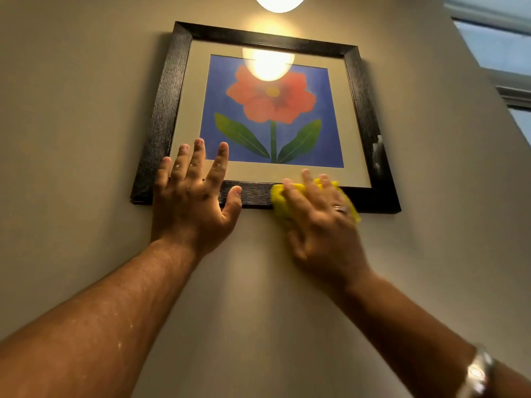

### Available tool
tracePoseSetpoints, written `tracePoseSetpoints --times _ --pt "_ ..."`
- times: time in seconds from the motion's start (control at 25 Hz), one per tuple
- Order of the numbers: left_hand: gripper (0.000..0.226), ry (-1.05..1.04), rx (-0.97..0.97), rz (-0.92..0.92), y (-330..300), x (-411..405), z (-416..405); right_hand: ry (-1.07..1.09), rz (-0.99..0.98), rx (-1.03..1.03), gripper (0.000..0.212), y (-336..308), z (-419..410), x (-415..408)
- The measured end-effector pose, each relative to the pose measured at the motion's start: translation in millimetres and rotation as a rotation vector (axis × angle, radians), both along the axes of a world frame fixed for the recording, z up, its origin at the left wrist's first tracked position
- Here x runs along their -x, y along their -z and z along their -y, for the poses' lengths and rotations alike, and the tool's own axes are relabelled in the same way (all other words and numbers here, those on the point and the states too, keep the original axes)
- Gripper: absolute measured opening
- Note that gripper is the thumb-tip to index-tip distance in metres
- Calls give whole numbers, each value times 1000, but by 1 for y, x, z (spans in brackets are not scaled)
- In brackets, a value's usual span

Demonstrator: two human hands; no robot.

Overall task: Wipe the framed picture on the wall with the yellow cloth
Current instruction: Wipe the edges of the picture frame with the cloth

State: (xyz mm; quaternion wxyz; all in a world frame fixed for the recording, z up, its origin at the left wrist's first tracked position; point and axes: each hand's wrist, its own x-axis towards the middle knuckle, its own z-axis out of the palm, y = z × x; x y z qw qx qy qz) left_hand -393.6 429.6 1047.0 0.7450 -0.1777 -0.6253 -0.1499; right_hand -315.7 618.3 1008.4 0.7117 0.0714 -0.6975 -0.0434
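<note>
A framed picture (pixel 267 81) with a dark wooden frame hangs on the beige wall; it shows a red flower with green leaves on blue. My left hand (pixel 192 196) lies flat, fingers spread, over the frame's lower left corner and the glass. The yellow cloth (pixel 280 201) is bunched under my right hand (pixel 319 222), which presses it against the frame's bottom bar, right of the middle. Most of the cloth is hidden beneath that hand.
A bright lamp (pixel 278 2) glows above the frame and reflects in the glass. A window (pixel 500 50) with pale trim is at the upper right. Bare wall (pixel 71 124) surrounds the frame on all sides.
</note>
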Motion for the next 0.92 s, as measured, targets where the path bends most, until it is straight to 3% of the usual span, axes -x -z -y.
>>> tracePoseSetpoints --times 0.08,0.16,0.32,0.44,0.56,0.72,0.8,0.92 --pt "73 -2 7 1 0 0 0 58 39 -131 59 -3 15 5" --pt "72 -4 11 6 0 0 1 121 47 -132 60 -9 -12 -6" --pt "71 -9 12 4 0 -1 3 102 28 330 68 -14 -91 -38" --pt "70 -13 25 0 -2 -2 0 176 63 251 68 -19 -104 -32" --pt "72 -18 4 -16 -3 0 -3 135 84 196 65 -81 -111 -36" --pt "73 -28 -2 -14 -3 1 -1 100 173 279 62 -186 -92 -49" --pt "73 -31 -4 -8 -4 1 -1 100 211 232 63 -166 -102 -47" --pt "73 -32 9 -8 -4 -1 -1 39 225 107 69 -62 -128 -43"
